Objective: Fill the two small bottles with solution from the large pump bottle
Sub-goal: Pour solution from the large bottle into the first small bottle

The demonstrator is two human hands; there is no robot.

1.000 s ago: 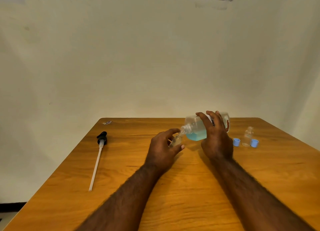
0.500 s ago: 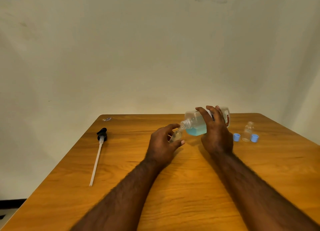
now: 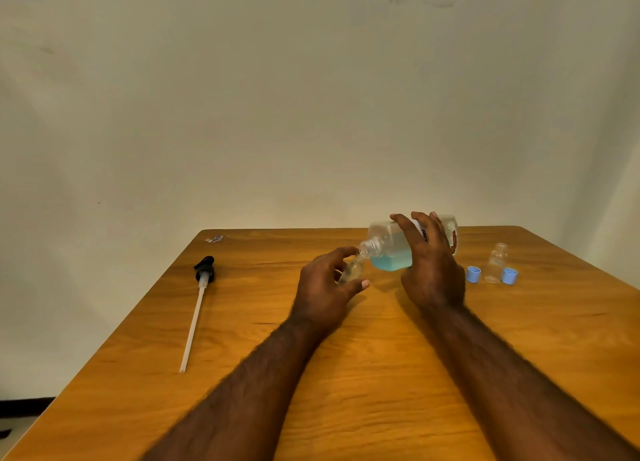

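Head view, looking down on a wooden worktop (image 3: 381, 391). Holding the first small bottle (image 3: 351, 270) tilted in the left hand (image 3: 323, 287) at centre frame, fingers (image 3: 341, 252) curling round it and pinching it against the thumb. Gripping the large pump bottle (image 3: 389, 249) in the right hand (image 3: 433, 273) just right of centre, fingers (image 3: 408, 232) wrapping over its upper side, tipping it nearly level with its open neck set at the small bottle's mouth. Lying well apart at left of frame: the pump head (image 3: 204, 273) with its long tube, already removed. Standing uncapped at right of frame: the second small bottle (image 3: 497, 263), flanked by one blue cap (image 3: 473, 274) and another blue cap (image 3: 509, 275), looking empty.

Judging progress: opening done, filling of the first bottle going on, though not showing clearly any blue inside it; blue solution pooling along the large bottle's lower side. Remaining: finishing this fill, filling the second bottle, probably capping both.

Comparing with a second ago: keeping the same grips and the same neck-to-mouth placing, tilt barely changing; everything sitting slightly higher in the frame, suggesting the camera dipping rather than the hands travelling
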